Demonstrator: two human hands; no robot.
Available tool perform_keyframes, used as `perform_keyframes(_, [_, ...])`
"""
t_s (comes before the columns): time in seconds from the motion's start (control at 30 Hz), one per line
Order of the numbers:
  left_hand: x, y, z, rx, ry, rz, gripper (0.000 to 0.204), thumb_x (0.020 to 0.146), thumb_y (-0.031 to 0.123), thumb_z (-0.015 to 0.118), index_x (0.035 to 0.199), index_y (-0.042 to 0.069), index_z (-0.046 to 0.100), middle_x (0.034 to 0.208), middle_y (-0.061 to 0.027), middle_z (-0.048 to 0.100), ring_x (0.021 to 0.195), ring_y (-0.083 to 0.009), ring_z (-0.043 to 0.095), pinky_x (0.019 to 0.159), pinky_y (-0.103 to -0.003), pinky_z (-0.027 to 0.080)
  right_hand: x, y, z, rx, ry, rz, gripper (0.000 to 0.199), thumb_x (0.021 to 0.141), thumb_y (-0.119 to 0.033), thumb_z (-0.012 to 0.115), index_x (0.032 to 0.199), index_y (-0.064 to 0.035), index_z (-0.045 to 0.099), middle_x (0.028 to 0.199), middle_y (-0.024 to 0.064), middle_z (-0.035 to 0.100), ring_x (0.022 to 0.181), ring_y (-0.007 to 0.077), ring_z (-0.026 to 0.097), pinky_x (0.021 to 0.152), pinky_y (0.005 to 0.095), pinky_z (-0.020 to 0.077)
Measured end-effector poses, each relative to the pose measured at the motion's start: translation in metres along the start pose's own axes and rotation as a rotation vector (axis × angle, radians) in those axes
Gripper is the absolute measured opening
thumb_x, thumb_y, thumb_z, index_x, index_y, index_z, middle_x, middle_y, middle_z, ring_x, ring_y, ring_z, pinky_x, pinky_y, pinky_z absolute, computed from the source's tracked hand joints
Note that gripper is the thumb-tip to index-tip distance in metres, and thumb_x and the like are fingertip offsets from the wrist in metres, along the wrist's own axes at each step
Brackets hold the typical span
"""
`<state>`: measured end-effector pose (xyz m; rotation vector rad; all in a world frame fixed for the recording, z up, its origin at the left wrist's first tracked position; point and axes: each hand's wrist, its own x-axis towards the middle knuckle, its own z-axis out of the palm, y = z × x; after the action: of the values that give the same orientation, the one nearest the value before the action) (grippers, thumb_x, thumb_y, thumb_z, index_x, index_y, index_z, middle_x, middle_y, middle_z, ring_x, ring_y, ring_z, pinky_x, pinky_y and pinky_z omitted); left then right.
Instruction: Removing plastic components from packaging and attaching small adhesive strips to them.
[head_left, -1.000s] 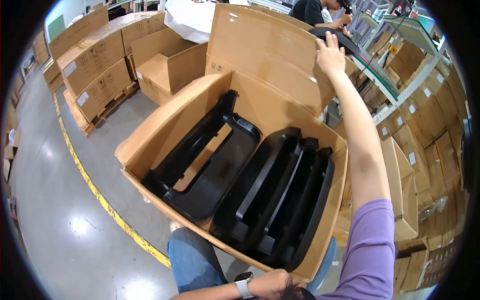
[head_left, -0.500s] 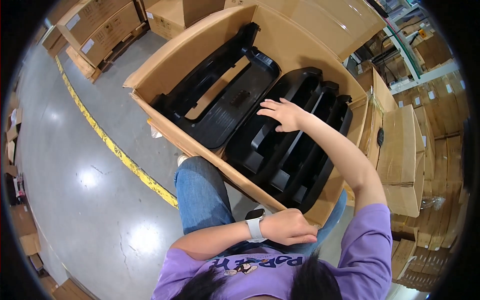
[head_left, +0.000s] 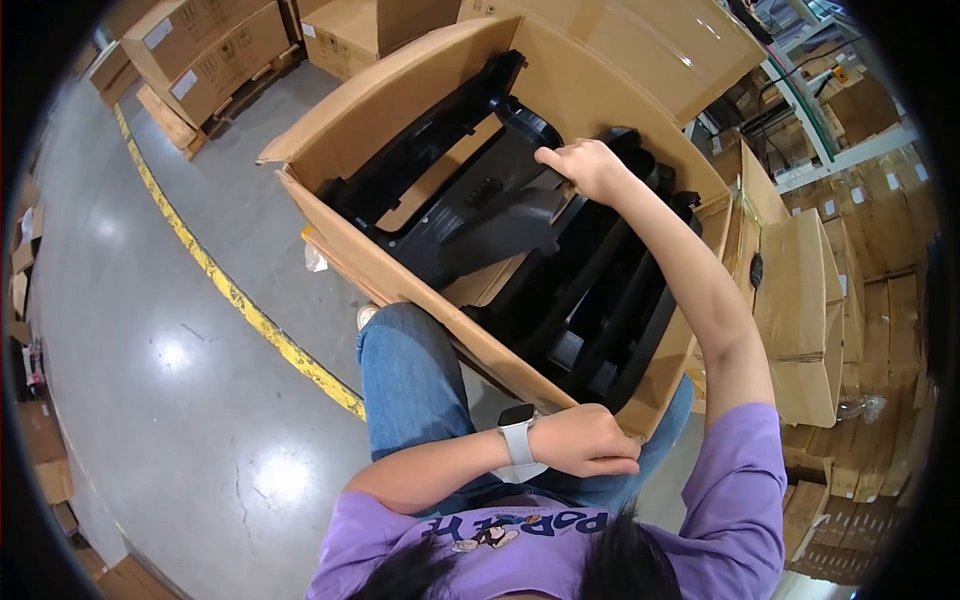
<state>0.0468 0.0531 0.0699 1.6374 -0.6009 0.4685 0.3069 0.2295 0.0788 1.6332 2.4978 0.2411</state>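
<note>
A large open carton point(head_left: 440, 322) holds several black moulded plastic parts. My right hand point(head_left: 588, 170) is closed on the upper edge of one black plastic part point(head_left: 505, 235), which stands tilted up among the others. Left of it lies a wide black part with a long cutout point(head_left: 400, 160). To the right, more black parts point(head_left: 600, 315) sit side by side in a row. My left hand point(head_left: 585, 441), with a watch on its wrist, is curled at the carton's near corner. Its fingertips are hidden, so I cannot tell what is in them.
Stacked cartons on a pallet point(head_left: 205, 70) stand at the far left. A yellow floor line point(head_left: 215, 275) runs along my left side. Another open carton point(head_left: 800, 310) is close on the right, beside a metal rack point(head_left: 850, 150). My knee point(head_left: 405, 360) is against the near side.
My right hand has moved slightly up and away from me and closed on a black part. That part has tilted up, uncovering cardboard beneath. My left hand stays nearly in place.
</note>
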Motion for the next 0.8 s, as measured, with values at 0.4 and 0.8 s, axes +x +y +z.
perform_keyframes(0.4, [0.004, -0.005, 0.014, 0.007, 0.105, 0.015, 0.022, 0.086, 0.023, 0.057, 0.074, 0.004, 0.054, 0.060, -0.0152, 0.054, 0.058, -0.0358, 0.054, 0.052, -0.042, 0.041, 0.027, -0.010, -0.219, -0.370, 0.589, 0.096, 0.033, 0.068, -0.003, 0.057, 0.099, -0.0066, 0.049, 0.070, 0.0138, 0.059, 0.067, 0.0318, 0.061, 0.056, 0.0393, 0.0473])
perform_keyframes(0.8, [-0.011, 0.009, 0.041, 0.242, -0.160, 0.003, 0.022, 0.085, 0.029, 0.060, 0.073, 0.010, 0.060, 0.055, -0.0102, 0.053, 0.052, -0.0291, 0.055, 0.048, -0.037, 0.042, -0.110, -0.107, -0.117, 0.564, 0.075, 0.397, 0.037, 0.083, -0.043, 0.060, 0.077, -0.0077, 0.068, 0.072, 0.0156, 0.063, 0.069, 0.0328, 0.062, 0.064, 0.0383, 0.0493])
